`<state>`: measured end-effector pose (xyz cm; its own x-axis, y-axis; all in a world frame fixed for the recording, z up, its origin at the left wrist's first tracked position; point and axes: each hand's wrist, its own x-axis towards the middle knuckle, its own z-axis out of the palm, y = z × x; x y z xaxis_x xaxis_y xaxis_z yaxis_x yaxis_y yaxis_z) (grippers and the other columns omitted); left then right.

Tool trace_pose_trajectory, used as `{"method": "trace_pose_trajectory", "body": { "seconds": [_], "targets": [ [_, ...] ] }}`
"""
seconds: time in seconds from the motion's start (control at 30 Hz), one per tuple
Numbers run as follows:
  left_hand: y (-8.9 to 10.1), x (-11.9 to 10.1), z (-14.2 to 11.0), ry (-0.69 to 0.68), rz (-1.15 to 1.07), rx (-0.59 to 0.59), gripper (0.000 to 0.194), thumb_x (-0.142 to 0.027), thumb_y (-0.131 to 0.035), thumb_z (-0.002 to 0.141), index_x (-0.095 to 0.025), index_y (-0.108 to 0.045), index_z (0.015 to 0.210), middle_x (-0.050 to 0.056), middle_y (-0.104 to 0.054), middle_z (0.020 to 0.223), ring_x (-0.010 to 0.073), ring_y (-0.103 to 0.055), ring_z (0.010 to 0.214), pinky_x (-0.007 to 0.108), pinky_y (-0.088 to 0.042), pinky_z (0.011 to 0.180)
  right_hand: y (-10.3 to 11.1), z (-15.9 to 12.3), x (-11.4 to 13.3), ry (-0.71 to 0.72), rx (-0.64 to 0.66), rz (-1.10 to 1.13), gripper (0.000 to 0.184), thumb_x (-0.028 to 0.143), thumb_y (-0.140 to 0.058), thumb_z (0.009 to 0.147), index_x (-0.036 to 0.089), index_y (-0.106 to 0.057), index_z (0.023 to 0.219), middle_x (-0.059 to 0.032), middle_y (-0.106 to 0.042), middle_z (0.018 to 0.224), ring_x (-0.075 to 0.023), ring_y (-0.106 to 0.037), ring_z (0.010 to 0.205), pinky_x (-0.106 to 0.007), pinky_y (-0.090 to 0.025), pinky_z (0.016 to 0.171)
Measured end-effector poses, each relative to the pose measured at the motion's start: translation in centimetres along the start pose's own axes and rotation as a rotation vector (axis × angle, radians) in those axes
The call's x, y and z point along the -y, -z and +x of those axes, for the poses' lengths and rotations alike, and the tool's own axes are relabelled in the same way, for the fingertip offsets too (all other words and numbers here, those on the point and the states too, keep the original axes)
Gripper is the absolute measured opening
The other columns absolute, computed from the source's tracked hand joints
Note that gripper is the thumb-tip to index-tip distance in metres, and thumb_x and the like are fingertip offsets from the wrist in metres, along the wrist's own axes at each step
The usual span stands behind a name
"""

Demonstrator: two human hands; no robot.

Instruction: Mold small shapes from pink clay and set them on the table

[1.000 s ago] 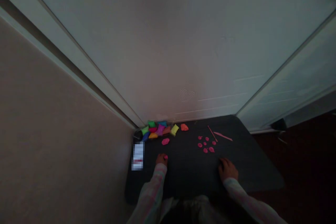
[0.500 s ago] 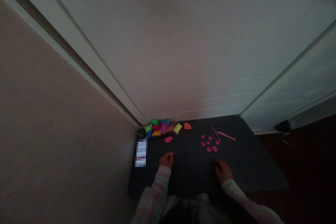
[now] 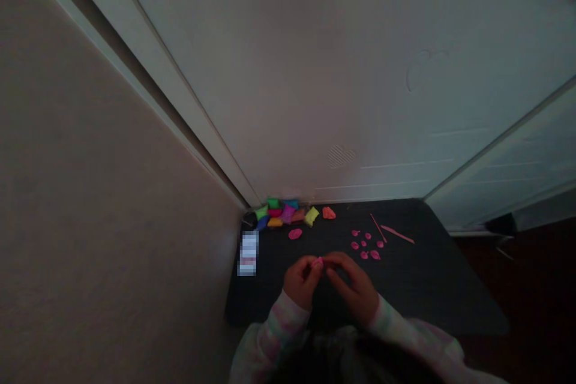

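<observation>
My left hand (image 3: 302, 279) pinches a small piece of pink clay (image 3: 318, 261) between thumb and fingers. Close beside it, my right hand (image 3: 355, 285) reaches in from the right, its fingertips at the edge of the same piece. The right thumb and index finger are apart, and whether they grip the clay is too small to tell. Beyond my hands a flattened pink lump (image 3: 295, 234) lies on the dark table (image 3: 432, 288). To the right sit several small pink clay pieces (image 3: 364, 243), rounded or leaf-like, in a loose cluster.
Two thin pink modelling tools (image 3: 398, 234) lie right of the cluster. Several coloured clay packets (image 3: 288, 214) line the back left edge, with an orange lump (image 3: 329, 213) beside them. A blurred-out phone-like rectangle (image 3: 248, 253) lies at the left. A white panel (image 3: 315, 102) rises behind the table.
My right hand has come left from the table to meet my left hand at the pink piece. My left hand has shifted slightly right. The camera view has turned a little.
</observation>
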<state>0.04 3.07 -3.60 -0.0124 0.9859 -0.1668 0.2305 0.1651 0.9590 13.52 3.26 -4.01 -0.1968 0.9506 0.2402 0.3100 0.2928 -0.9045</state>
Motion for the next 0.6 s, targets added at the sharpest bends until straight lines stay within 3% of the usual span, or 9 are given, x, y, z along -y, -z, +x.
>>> {"method": "trace_pose_trajectory", "body": {
  "seconds": [0.23,0.37,0.6],
  "targets": [
    [0.7,-2.9,-0.6,-0.036,-0.139,0.074,0.022,-0.036,-0.056,0.068,-0.015,-0.060,0.064,0.004,-0.064,0.067,0.0156,-0.057,0.065,0.026,-0.045,0.062,1.4,0.2,2.9,0.077,-0.018,0.070,0.015,0.020,-0.050,0.078,0.020,-0.056,0.091,-0.0050,-0.062,0.085,-0.0165,-0.059,0.081,-0.028,-0.050,0.072],
    [1.1,-5.8,-0.9,-0.053,-0.225,0.100,0.017,-0.031,-0.058,0.068,-0.015,-0.063,0.064,0.004,-0.065,0.067,0.0158,-0.058,0.066,0.026,-0.045,0.063,2.9,0.9,5.1,0.133,-0.008,0.057,0.016,0.016,-0.051,0.078,0.020,-0.055,0.093,-0.0040,-0.061,0.087,-0.0152,-0.059,0.083,-0.027,-0.050,0.073],
    [2.1,-11.6,-2.5,-0.143,-0.226,0.070,0.018,-0.027,-0.053,0.077,-0.017,-0.067,0.073,0.000,-0.064,0.067,0.0123,-0.056,0.065,0.022,-0.044,0.063,5.9,3.3,10.9,0.413,-0.042,-0.135,0.015,0.012,-0.055,0.076,0.019,-0.058,0.089,-0.0043,-0.064,0.083,-0.0140,-0.060,0.080,-0.025,-0.050,0.073]
  ]
}}
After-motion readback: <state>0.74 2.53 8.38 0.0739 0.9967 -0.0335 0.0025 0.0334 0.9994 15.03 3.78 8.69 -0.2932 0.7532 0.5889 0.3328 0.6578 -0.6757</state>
